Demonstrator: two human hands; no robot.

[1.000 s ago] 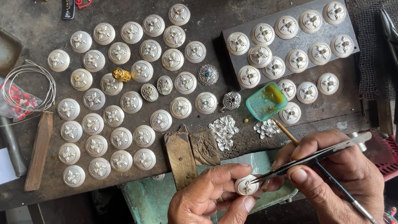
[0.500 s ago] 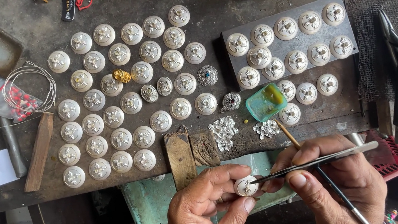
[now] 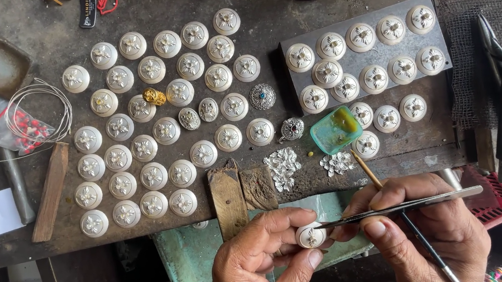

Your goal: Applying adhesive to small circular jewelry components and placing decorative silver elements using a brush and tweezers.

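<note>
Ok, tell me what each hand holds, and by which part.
Left hand: white round button, pinched at its rim. Right hand: tweezers and brush, gripped mid-length.

A round white disc (image 3: 310, 236) with a silver flower motif on its face is pinched face-up between the thumb and fingers of the left hand (image 3: 260, 264), below the bench edge. Slim metal tweezers (image 3: 399, 207) are held near-horizontal in the right hand (image 3: 425, 237), tips touching the disc's top. A thin brush (image 3: 401, 218) is also gripped there, slanting down-right.
</note>
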